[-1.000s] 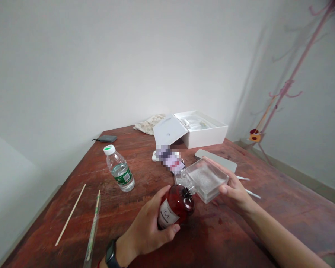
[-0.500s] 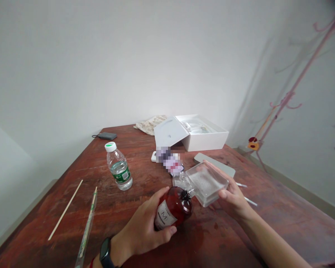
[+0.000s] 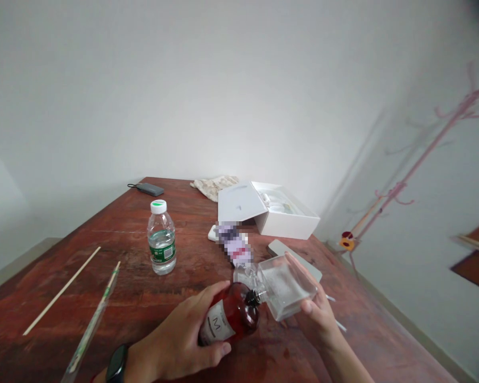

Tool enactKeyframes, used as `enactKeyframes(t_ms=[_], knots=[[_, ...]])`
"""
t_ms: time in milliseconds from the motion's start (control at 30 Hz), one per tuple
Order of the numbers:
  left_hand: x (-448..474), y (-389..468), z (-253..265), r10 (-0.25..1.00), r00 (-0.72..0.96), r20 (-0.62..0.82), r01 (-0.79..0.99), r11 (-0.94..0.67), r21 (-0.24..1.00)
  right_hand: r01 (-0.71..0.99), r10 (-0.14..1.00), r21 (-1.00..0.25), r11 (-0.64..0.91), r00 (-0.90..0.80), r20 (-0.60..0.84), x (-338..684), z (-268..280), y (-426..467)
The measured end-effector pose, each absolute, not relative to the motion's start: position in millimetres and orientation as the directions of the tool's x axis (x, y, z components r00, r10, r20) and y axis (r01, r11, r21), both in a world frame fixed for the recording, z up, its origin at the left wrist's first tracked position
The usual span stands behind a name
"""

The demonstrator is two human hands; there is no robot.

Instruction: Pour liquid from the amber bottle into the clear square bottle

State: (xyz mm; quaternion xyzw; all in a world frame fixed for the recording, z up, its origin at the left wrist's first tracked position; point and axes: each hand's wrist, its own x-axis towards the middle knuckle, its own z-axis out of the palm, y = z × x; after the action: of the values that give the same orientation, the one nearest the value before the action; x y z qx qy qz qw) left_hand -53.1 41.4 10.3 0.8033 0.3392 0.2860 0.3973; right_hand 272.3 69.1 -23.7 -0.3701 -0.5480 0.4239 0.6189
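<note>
Holding brown bottle (image 3: 231, 316), left hand (image 3: 183, 332), lower centre of frame; right hand (image 3: 318, 315) grips clear bottle (image 3: 285, 290), necks meeting. Gray slab (image 3: 280, 247) near right hand; room leftward to water bottle (image 3: 162, 239); table (image 3: 383, 346) edge lower right.

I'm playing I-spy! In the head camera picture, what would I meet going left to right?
Stick, watch, water bottle, red bottle, clear bottle, coat rack.

Bare desk (image 3: 192, 242) runs far between the water bottle (image 3: 162, 250) and the white gadget (image 3: 213, 234) — the box (image 3: 289, 223) blocks the far right. Near centre, the brown bottle (image 3: 241, 314) and clear bottle (image 3: 285, 287) bar passage; left, two sticks (image 3: 62, 291) lie low — passable above.
</note>
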Motion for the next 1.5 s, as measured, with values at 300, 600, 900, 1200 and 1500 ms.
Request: enactKeyframes(t_ms=[300, 600, 900, 1200, 1500], knots=[[-54, 40, 6, 0.783, 0.573, 0.242, 0.29, -0.47, 0.834, -0.164, 0.946, -0.931, 0.325, 0.051, 0.321, 261, -15, 63], [-53, 38, 14, 0.815, 0.537, 0.216, 0.281, -0.414, 0.866, -0.111, 0.94, -0.933, 0.342, 0.044, 0.339, 256, 1, 62], [-53, 39, 12, 0.818, 0.518, 0.25, 0.249, -0.423, 0.871, -0.065, 0.94, -0.939, 0.338, -0.022, 0.34, 262, 10, 65], [-54, 38, 16, 0.81, 0.503, 0.303, 0.202, -0.45, 0.87, -0.016, 0.93, -0.93, 0.368, -0.009, 0.368, 251, 32, 58], [-58, 42, 12, 0.804, 0.498, 0.324, 0.185, -0.464, 0.867, 0.023, 0.926, -0.926, 0.377, -0.004, 0.377, 252, 40, 59]])
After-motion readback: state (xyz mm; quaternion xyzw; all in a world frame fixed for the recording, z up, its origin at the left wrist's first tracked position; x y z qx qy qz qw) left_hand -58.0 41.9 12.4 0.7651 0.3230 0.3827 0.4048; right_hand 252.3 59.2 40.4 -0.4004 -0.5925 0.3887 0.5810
